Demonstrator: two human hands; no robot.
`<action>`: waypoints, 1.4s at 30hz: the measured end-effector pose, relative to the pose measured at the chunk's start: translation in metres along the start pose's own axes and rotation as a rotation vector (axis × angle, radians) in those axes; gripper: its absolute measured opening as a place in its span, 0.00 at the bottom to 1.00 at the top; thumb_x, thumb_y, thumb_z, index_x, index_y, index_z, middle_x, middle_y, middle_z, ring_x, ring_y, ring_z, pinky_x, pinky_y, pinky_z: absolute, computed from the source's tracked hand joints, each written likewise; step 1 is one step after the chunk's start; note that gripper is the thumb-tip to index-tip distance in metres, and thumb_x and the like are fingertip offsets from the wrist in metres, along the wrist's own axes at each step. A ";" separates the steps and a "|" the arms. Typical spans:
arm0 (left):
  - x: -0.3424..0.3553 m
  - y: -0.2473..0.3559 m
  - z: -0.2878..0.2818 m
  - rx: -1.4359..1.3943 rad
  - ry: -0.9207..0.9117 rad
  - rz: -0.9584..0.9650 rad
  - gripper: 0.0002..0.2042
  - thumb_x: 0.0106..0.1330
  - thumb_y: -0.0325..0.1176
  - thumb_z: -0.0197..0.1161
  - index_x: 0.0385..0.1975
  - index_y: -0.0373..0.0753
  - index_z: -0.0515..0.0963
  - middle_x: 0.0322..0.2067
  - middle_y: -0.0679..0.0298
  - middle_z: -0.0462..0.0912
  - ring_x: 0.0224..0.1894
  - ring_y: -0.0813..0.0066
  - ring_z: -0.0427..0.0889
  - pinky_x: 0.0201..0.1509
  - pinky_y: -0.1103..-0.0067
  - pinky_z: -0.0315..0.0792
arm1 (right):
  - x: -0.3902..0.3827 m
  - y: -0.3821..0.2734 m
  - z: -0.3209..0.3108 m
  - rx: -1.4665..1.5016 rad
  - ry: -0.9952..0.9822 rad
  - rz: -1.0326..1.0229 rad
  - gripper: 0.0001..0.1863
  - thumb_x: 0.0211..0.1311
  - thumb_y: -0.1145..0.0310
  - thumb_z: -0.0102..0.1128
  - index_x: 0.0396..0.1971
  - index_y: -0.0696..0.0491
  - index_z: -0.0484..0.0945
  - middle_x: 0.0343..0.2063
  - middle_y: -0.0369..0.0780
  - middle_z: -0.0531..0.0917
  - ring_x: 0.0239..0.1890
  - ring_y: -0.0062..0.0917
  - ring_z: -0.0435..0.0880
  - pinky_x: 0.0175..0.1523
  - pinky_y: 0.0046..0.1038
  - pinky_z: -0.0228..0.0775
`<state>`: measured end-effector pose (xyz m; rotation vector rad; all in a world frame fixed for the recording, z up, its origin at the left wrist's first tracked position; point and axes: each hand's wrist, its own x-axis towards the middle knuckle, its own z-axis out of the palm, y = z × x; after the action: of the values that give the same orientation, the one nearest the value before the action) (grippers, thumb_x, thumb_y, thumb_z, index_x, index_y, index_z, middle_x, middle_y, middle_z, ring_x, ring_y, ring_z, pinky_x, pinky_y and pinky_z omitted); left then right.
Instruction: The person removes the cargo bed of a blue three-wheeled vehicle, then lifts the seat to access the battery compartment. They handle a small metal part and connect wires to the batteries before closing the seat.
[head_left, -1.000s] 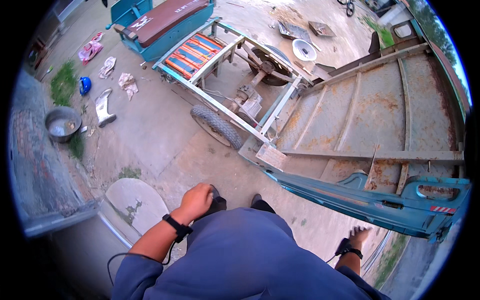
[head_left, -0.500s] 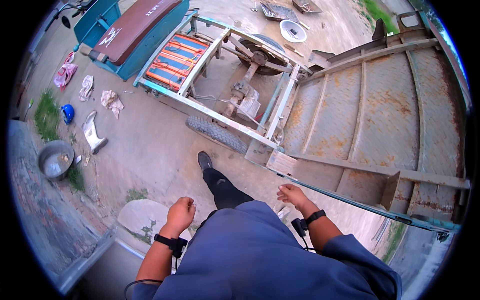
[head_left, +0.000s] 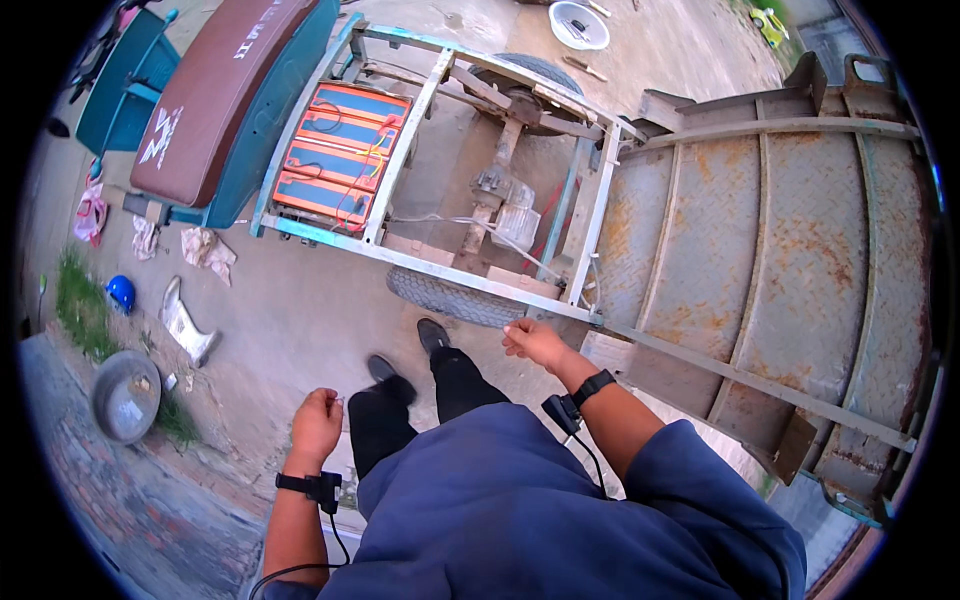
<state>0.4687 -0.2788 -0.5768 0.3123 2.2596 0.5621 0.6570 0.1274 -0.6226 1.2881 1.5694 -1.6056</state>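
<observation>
The frame [head_left: 412, 142], squared metal rails in worn white and turquoise, stands ahead over a treaded rubber tyre [head_left: 450, 297]. Near it is the right hand [head_left: 535, 343], loosely curled; the left hand [head_left: 316, 428] has its fingers bunched, and I cannot tell whether either grips anything. Beyond lie a ribbed, rust-blotched bed [head_left: 808, 235] and a smooth brown seat [head_left: 215, 105].

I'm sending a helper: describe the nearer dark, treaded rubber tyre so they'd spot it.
Find the open, pale metal frame beside the rusty, ribbed cargo bed. Along its nearest long edge sits the treaded tyre. Unlike the dark far tyre, it lies close to the right hand.
</observation>
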 end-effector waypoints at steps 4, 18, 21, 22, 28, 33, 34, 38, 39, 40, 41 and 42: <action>0.067 -0.004 -0.041 0.037 -0.054 0.093 0.10 0.65 0.33 0.61 0.41 0.35 0.78 0.37 0.52 0.84 0.40 0.55 0.84 0.46 0.67 0.77 | 0.027 -0.031 0.023 0.053 0.050 0.033 0.25 0.69 0.51 0.56 0.54 0.56 0.74 0.42 0.40 0.84 0.40 0.23 0.84 0.45 0.26 0.74; 0.282 -0.046 -0.131 0.211 -0.231 0.411 0.10 0.65 0.35 0.60 0.40 0.36 0.78 0.36 0.51 0.83 0.40 0.50 0.82 0.45 0.63 0.76 | 0.100 -0.076 0.139 0.259 0.288 0.049 0.22 0.69 0.53 0.58 0.51 0.54 0.75 0.38 0.38 0.85 0.36 0.22 0.84 0.42 0.24 0.72; 0.307 -0.063 -0.136 0.254 -0.243 0.374 0.09 0.66 0.35 0.58 0.39 0.37 0.78 0.38 0.52 0.82 0.42 0.50 0.81 0.46 0.62 0.75 | 0.123 -0.097 0.166 0.264 0.234 0.055 0.21 0.69 0.53 0.57 0.51 0.54 0.75 0.38 0.38 0.85 0.37 0.22 0.84 0.42 0.24 0.72; 0.311 -0.069 -0.138 0.245 -0.229 0.351 0.09 0.66 0.35 0.58 0.39 0.37 0.78 0.38 0.52 0.82 0.41 0.50 0.82 0.46 0.62 0.75 | 0.130 -0.106 0.172 0.248 0.204 0.057 0.20 0.69 0.52 0.57 0.50 0.53 0.76 0.38 0.38 0.84 0.37 0.22 0.84 0.43 0.24 0.71; 0.339 -0.074 -0.132 0.177 -0.130 0.237 0.10 0.67 0.35 0.58 0.40 0.36 0.78 0.37 0.50 0.83 0.40 0.50 0.82 0.45 0.62 0.75 | 0.161 -0.115 0.180 0.233 0.200 0.053 0.22 0.71 0.58 0.53 0.52 0.62 0.73 0.39 0.44 0.85 0.37 0.26 0.85 0.44 0.27 0.75; 0.346 -0.067 -0.120 0.120 -0.133 0.160 0.10 0.67 0.36 0.58 0.39 0.35 0.78 0.35 0.50 0.84 0.38 0.51 0.83 0.43 0.63 0.75 | 0.168 -0.104 0.171 0.275 0.202 0.079 0.23 0.71 0.58 0.53 0.52 0.63 0.73 0.38 0.45 0.84 0.37 0.27 0.85 0.44 0.28 0.75; 0.346 -0.066 -0.117 0.103 -0.142 0.153 0.10 0.67 0.36 0.58 0.40 0.35 0.78 0.35 0.51 0.84 0.38 0.51 0.83 0.43 0.63 0.75 | 0.167 -0.101 0.169 0.266 0.208 0.088 0.23 0.71 0.58 0.53 0.52 0.63 0.73 0.38 0.45 0.84 0.37 0.27 0.85 0.44 0.28 0.75; 0.346 -0.065 -0.111 0.086 -0.175 0.128 0.11 0.68 0.37 0.58 0.42 0.35 0.78 0.34 0.52 0.85 0.38 0.55 0.84 0.43 0.67 0.76 | 0.166 -0.093 0.167 0.253 0.223 0.109 0.22 0.71 0.58 0.54 0.52 0.62 0.73 0.38 0.44 0.84 0.37 0.26 0.85 0.44 0.28 0.76; 0.346 -0.066 -0.109 0.095 -0.184 0.122 0.12 0.68 0.37 0.59 0.43 0.35 0.78 0.34 0.52 0.85 0.38 0.57 0.84 0.44 0.69 0.76 | 0.166 -0.090 0.167 0.253 0.225 0.112 0.22 0.71 0.58 0.54 0.52 0.62 0.73 0.38 0.44 0.84 0.37 0.26 0.85 0.44 0.27 0.76; 0.346 -0.066 -0.109 0.104 -0.187 0.120 0.12 0.68 0.37 0.59 0.43 0.35 0.78 0.34 0.52 0.85 0.38 0.57 0.85 0.44 0.69 0.76 | 0.167 -0.088 0.168 0.265 0.224 0.118 0.22 0.71 0.58 0.54 0.52 0.62 0.74 0.38 0.44 0.84 0.37 0.26 0.85 0.44 0.27 0.75; 0.347 -0.065 -0.109 0.113 -0.189 0.117 0.12 0.68 0.37 0.59 0.43 0.35 0.78 0.34 0.52 0.85 0.38 0.57 0.85 0.43 0.69 0.76 | 0.168 -0.089 0.169 0.276 0.222 0.124 0.22 0.70 0.58 0.54 0.51 0.62 0.74 0.38 0.44 0.85 0.37 0.26 0.85 0.44 0.27 0.75; 0.348 -0.064 -0.109 0.121 -0.191 0.114 0.12 0.68 0.37 0.59 0.43 0.35 0.78 0.34 0.53 0.85 0.37 0.57 0.85 0.43 0.69 0.76 | 0.169 -0.089 0.170 0.287 0.220 0.129 0.22 0.70 0.58 0.54 0.51 0.62 0.74 0.38 0.43 0.85 0.37 0.26 0.85 0.44 0.27 0.75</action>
<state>0.1513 -0.2325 -0.7611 0.5355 2.1043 0.4345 0.4688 0.0190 -0.7574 1.7339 1.3787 -1.6982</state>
